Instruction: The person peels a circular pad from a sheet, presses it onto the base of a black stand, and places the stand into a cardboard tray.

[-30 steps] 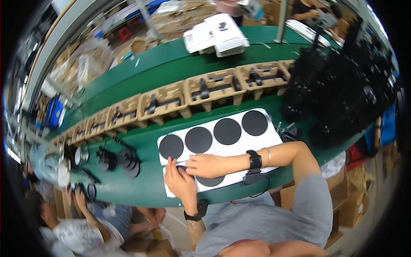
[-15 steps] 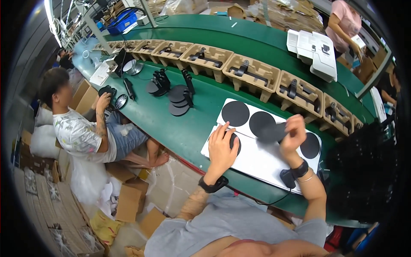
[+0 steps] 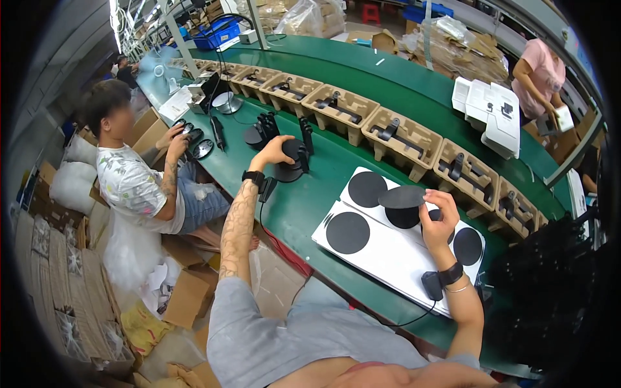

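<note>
My left hand (image 3: 273,154) is curled round the edge of a black round base (image 3: 295,152), the upper one in a group of such bases with upright black arms (image 3: 306,134). Between the thumb and fingers of my right hand (image 3: 440,220) is a thin black disc (image 3: 401,196), tilted above a white sheet (image 3: 394,265). Several more black discs (image 3: 348,233) lie flat on that sheet, one of them partly hidden behind my right fingers. A black device with a cable (image 3: 432,284) is strapped at my right wrist.
Beige moulded trays (image 3: 402,134) holding black parts line the green table (image 3: 278,207). A seated co-worker (image 3: 136,161) handles black parts at left. White trays (image 3: 491,119) sit on the far belt; another person (image 3: 537,77) stands beyond. A black screwdriver-like tool (image 3: 217,133) lies nearby.
My left hand has left the white sheet and reached left to the black bases, closing on one. My right hand still has a black disc, now held tilted over the sheet.
</note>
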`<state>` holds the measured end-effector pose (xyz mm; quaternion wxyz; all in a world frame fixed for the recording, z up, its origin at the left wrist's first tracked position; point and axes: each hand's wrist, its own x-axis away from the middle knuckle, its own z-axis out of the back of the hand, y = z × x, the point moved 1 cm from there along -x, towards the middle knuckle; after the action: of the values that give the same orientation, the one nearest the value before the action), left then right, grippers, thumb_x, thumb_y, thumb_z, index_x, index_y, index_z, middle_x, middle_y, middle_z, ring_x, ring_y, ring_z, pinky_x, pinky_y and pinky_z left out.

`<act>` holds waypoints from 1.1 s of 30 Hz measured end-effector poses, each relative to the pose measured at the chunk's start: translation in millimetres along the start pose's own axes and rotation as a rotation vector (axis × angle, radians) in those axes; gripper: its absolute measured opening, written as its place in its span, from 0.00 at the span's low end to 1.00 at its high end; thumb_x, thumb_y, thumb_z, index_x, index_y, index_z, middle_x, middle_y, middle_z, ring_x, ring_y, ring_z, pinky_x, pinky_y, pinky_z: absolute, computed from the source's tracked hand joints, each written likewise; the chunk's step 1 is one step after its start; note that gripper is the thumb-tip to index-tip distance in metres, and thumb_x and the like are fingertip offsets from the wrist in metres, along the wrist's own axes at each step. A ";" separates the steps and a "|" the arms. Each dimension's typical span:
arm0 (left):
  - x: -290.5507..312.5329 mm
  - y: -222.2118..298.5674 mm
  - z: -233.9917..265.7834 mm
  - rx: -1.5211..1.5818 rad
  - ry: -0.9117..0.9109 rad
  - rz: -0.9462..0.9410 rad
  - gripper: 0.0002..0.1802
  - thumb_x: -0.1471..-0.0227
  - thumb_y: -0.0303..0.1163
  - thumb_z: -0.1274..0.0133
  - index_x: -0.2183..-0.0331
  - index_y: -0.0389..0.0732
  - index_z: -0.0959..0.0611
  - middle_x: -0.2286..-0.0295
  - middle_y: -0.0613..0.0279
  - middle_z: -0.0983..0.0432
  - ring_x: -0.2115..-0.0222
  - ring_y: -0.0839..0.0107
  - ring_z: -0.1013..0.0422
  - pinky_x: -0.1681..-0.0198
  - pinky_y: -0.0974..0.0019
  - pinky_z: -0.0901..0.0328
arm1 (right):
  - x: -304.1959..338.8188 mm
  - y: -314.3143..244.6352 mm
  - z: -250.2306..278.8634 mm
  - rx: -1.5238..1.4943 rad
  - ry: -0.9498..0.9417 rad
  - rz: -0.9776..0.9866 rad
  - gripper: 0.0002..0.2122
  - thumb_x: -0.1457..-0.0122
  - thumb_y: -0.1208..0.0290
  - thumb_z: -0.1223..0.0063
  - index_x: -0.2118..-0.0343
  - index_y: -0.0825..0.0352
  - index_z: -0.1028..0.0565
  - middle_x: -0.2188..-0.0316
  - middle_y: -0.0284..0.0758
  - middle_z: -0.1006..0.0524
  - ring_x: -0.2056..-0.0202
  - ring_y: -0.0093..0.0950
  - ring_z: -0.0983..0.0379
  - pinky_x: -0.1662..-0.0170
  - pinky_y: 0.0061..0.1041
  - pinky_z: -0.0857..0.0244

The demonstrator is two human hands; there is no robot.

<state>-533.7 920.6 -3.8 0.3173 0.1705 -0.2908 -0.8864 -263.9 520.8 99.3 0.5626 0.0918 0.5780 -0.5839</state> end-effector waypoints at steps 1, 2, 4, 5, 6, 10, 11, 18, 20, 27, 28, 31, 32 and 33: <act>-6.4 -3.9 -2.7 0.103 -0.119 0.084 0.47 0.74 0.33 0.29 0.47 0.39 0.29 0.51 0.50 0.31 0.50 0.59 0.34 0.45 0.62 0.40 | 1.1 3.6 0.6 -0.001 0.002 0.005 0.09 0.55 0.88 0.44 0.70 0.70 0.24 0.65 0.40 0.25 0.61 0.32 0.26 0.58 0.23 0.33; -10.0 -7.4 -5.4 0.043 -0.123 0.042 0.49 0.73 0.36 0.28 0.46 0.39 0.30 0.52 0.52 0.30 0.51 0.60 0.33 0.47 0.64 0.39 | 1.2 4.3 1.5 -0.010 -0.001 0.013 0.09 0.55 0.88 0.44 0.70 0.70 0.24 0.65 0.40 0.25 0.61 0.32 0.26 0.58 0.23 0.33; -15.5 -13.6 -13.4 0.092 -0.024 0.070 0.48 0.76 0.36 0.29 0.48 0.37 0.27 0.53 0.47 0.28 0.52 0.58 0.31 0.49 0.63 0.37 | 1.6 5.5 0.8 -0.010 -0.005 0.002 0.08 0.54 0.88 0.45 0.69 0.71 0.23 0.65 0.40 0.25 0.61 0.32 0.25 0.58 0.22 0.31; -18.3 -15.4 -14.8 0.155 -0.027 0.095 0.47 0.76 0.36 0.29 0.49 0.39 0.27 0.54 0.46 0.29 0.52 0.55 0.32 0.48 0.61 0.38 | 1.1 3.6 0.6 -0.025 -0.014 -0.001 0.08 0.53 0.88 0.44 0.69 0.71 0.23 0.65 0.40 0.25 0.61 0.32 0.24 0.59 0.22 0.30; -17.0 -17.9 -16.6 0.152 -0.016 0.103 0.47 0.76 0.36 0.29 0.49 0.39 0.27 0.54 0.46 0.29 0.52 0.55 0.32 0.48 0.61 0.38 | 0.7 1.5 -0.5 -0.036 -0.020 0.006 0.08 0.53 0.88 0.44 0.69 0.71 0.23 0.65 0.40 0.25 0.61 0.32 0.24 0.59 0.22 0.30; -1.0 -16.6 -20.3 0.048 0.169 0.037 0.49 0.73 0.35 0.31 0.46 0.42 0.32 0.53 0.47 0.33 0.50 0.50 0.37 0.46 0.57 0.41 | 1.3 -4.4 -5.5 -0.035 -0.073 0.001 0.07 0.53 0.87 0.44 0.70 0.71 0.23 0.66 0.40 0.24 0.61 0.33 0.24 0.58 0.24 0.31; 4.4 -14.2 -19.7 0.070 0.321 -0.060 0.48 0.72 0.34 0.32 0.45 0.42 0.33 0.51 0.48 0.35 0.49 0.50 0.39 0.45 0.57 0.42 | 1.2 -7.0 -6.7 -0.022 -0.076 0.000 0.08 0.53 0.88 0.44 0.70 0.71 0.23 0.66 0.40 0.24 0.61 0.33 0.24 0.57 0.24 0.32; 77.5 69.5 -21.5 1.166 0.960 0.126 0.36 0.48 0.42 0.48 0.41 0.42 0.40 0.49 0.56 0.36 0.47 0.58 0.40 0.46 0.54 0.42 | 1.0 -21.2 -14.8 -0.124 -0.063 -0.106 0.10 0.57 0.89 0.45 0.70 0.72 0.24 0.67 0.39 0.24 0.62 0.32 0.25 0.55 0.26 0.33; 116.4 106.2 -29.3 1.569 0.862 0.033 0.36 0.46 0.53 0.58 0.41 0.45 0.41 0.49 0.52 0.36 0.48 0.54 0.39 0.48 0.55 0.39 | 3.7 -26.8 -19.1 -0.319 -0.130 -0.178 0.09 0.58 0.88 0.39 0.73 0.71 0.22 0.71 0.39 0.22 0.67 0.27 0.25 0.65 0.20 0.32; 173.3 277.2 -67.6 1.986 0.365 0.082 0.42 0.46 0.65 0.74 0.39 0.48 0.44 0.44 0.49 0.40 0.45 0.46 0.42 0.42 0.46 0.46 | 17.3 -70.0 -38.5 -0.986 -0.281 -0.645 0.04 0.48 0.85 0.43 0.71 0.73 0.28 0.71 0.36 0.25 0.72 0.21 0.26 0.68 0.17 0.30; 173.7 280.2 -77.2 1.884 0.420 0.165 0.42 0.45 0.66 0.77 0.38 0.50 0.48 0.44 0.49 0.41 0.43 0.47 0.43 0.41 0.46 0.47 | 18.3 -70.8 -39.6 -0.978 -0.273 -0.647 0.04 0.48 0.85 0.43 0.71 0.73 0.28 0.71 0.36 0.25 0.72 0.21 0.26 0.68 0.17 0.30; 169.9 289.3 -82.3 1.844 0.268 -0.032 0.43 0.46 0.67 0.79 0.37 0.50 0.52 0.43 0.48 0.43 0.42 0.47 0.45 0.41 0.45 0.47 | 20.6 -72.2 -41.8 -1.007 -0.320 -0.833 0.02 0.45 0.81 0.45 0.70 0.71 0.27 0.70 0.35 0.23 0.72 0.18 0.25 0.69 0.16 0.30; 166.8 289.2 -83.0 1.831 0.211 -0.125 0.44 0.46 0.68 0.80 0.37 0.51 0.54 0.43 0.47 0.43 0.42 0.47 0.46 0.41 0.44 0.47 | 21.3 -70.6 -42.4 -1.005 -0.312 -0.834 0.02 0.45 0.81 0.45 0.70 0.71 0.27 0.70 0.35 0.23 0.72 0.18 0.25 0.69 0.16 0.30; 164.4 289.3 -83.3 1.816 0.155 -0.218 0.44 0.47 0.68 0.81 0.37 0.52 0.56 0.43 0.47 0.44 0.41 0.47 0.46 0.41 0.44 0.47 | 21.6 -68.1 -43.4 -1.015 -0.291 -0.825 0.03 0.45 0.81 0.45 0.70 0.72 0.27 0.70 0.35 0.23 0.71 0.18 0.25 0.69 0.16 0.30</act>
<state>-480.8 595.8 92.9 -0.0051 0.4399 -0.8357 -0.3287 -347.0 522.2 108.1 0.3389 -0.4924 0.6868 -0.4135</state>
